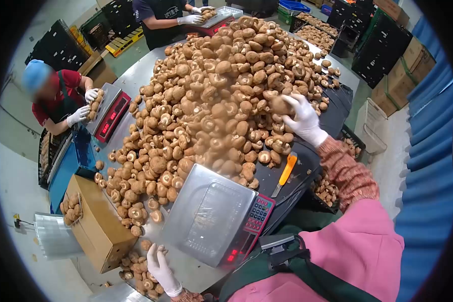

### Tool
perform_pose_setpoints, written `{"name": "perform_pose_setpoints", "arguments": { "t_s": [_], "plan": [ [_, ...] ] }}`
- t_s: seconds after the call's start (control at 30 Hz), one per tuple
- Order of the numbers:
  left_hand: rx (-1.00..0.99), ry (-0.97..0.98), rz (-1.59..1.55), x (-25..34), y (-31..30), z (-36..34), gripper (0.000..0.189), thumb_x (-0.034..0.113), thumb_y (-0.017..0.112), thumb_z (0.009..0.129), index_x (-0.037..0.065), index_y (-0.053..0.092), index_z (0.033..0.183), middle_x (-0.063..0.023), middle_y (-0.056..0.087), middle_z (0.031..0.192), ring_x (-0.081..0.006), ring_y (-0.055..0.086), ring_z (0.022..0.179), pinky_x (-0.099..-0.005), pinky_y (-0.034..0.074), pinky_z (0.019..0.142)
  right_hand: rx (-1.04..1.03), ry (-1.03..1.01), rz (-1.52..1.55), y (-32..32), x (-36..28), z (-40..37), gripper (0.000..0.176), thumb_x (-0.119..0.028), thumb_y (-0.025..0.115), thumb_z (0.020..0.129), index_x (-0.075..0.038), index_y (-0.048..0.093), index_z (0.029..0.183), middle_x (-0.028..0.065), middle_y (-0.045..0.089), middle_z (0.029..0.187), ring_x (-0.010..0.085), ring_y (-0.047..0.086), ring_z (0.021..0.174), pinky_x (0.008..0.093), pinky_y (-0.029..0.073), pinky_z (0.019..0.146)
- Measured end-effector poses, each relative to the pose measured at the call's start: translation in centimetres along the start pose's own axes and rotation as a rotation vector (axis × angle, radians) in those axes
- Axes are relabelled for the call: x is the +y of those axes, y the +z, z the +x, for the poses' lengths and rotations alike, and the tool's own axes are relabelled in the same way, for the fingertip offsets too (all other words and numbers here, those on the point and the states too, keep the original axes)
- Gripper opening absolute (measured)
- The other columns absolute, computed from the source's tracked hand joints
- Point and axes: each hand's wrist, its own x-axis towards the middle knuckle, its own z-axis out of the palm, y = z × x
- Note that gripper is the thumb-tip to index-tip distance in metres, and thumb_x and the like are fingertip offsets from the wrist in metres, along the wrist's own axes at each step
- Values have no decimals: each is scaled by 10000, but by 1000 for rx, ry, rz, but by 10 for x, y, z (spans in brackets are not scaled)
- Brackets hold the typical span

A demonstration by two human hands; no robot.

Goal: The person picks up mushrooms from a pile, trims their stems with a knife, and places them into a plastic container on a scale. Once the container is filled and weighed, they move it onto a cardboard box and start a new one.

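One head-worn camera looks forward and steeply down onto the digital weighing scale, which sits close beneath the lens. The wide fisheye view curves inside a dark round border. Just beyond the scale, the shiitake mushroom heap fills the middle distance. A co-worker in red stands farther off, to the scale's far left.

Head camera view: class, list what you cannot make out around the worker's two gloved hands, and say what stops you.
Scale: the red digits are too small to read.
Right hand: fingertips blur into the mushroom pile, so gripping or only touching is unclear.
Left hand: the forearm is cut off by the bottom edge.
Crate: mostly hidden behind the right sleeve.
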Motion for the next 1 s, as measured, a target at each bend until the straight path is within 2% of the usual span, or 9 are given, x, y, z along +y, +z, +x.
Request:
{"name": "perform_pose_setpoints", "arguments": {
  "t_s": [0.3, 0.4, 0.47, 0.53, 0.63, 0.83, 0.87, 0.9, 1.0],
  "plan": [
    [8, -23, 2, 9, 42, -8, 325, 87, 521, 1024, -80, 553, 1301, -149, 652, 1139, -203, 638, 1010, -331, 505, 942, -416, 573, -690, -102, 162, -121, 605, -198, 743, 801, -96, 523, 1355, 146, 574, 1229, 333, 583, 1108, 443, 504, 935],
    [-4, -9, -15, 19, 67, -5, 326, 86, 530, 1022, -82, 559, 1300, -151, 661, 1138, -202, 640, 1020, -327, 503, 954, -253, 353, -433, -77, 145, -63, 589, -229, 737, 827, -74, 537, 1358, 144, 625, 1172, 319, 614, 1078, 434, 511, 918],
    [-12, 3, 7, 31, 81, -6, 326, 71, 541, 1017, -74, 563, 1309, -141, 668, 1134, -191, 636, 1036, -317, 496, 962, -256, 449, -12, -48, 104, -2, 437, -233, 696, 860, -76, 624, 1261, 154, 664, 1094, 328, 654, 1020, 413, 525, 910],
    [-4, 15, 13, 34, 90, -10, 327, 57, 546, 1012, -68, 564, 1314, -135, 670, 1139, -184, 632, 1048, -311, 493, 964, -209, 164, 134, 4, 91, 43, 446, -274, 672, 885, -90, 613, 1287, 146, 657, 1157, 323, 635, 1100, 393, 515, 937],
    [27, 16, 41, 40, 100, -20, 330, 30, 553, 1002, -59, 567, 1319, -126, 669, 1158, -174, 628, 1068, -305, 487, 971, -199, -126, 187, 71, 44, 124, 430, -214, 668, 874, -113, 593, 1286, 120, 612, 1200, 314, 640, 1037, 416, 533, 874],
    [137, -60, 75, 35, 100, -58, 329, 32, 559, 999, -52, 570, 1317, -120, 662, 1155, -177, 626, 1069, -315, 494, 976, -449, -220, -42, 168, 17, 206, 503, -160, 602, 862, -179, 556, 1363, 133, 613, 1290, 378, 661, 1033, 465, 536, 880],
    [150, -42, 90, 36, 100, -64, 326, 26, 555, 998, -57, 567, 1312, -123, 662, 1142, -182, 628, 1059, -319, 504, 965, -496, -132, 13, 169, 17, 209, 435, -130, 565, 889, -133, 584, 1324, 168, 635, 1269, 367, 669, 1066, 470, 522, 918],
    [162, -50, 83, 34, 99, -68, 322, 26, 554, 997, -59, 569, 1307, -125, 663, 1138, -183, 630, 1054, -321, 507, 959, -325, -91, 174, 171, 18, 204, 411, -161, 592, 900, -86, 599, 1304, 156, 668, 1196, 305, 698, 991, 424, 545, 876],
    [178, -47, 44, 27, 98, -73, 300, 24, 554, 995, -69, 583, 1279, -131, 666, 1123, -190, 642, 1014, -332, 515, 944, -643, 430, 1384, 132, 9, 198, 369, -236, 580, 1006, 17, 594, 1275, 74, 677, 1067, 166, 691, 854, 301, 575, 769]
  ]
}}
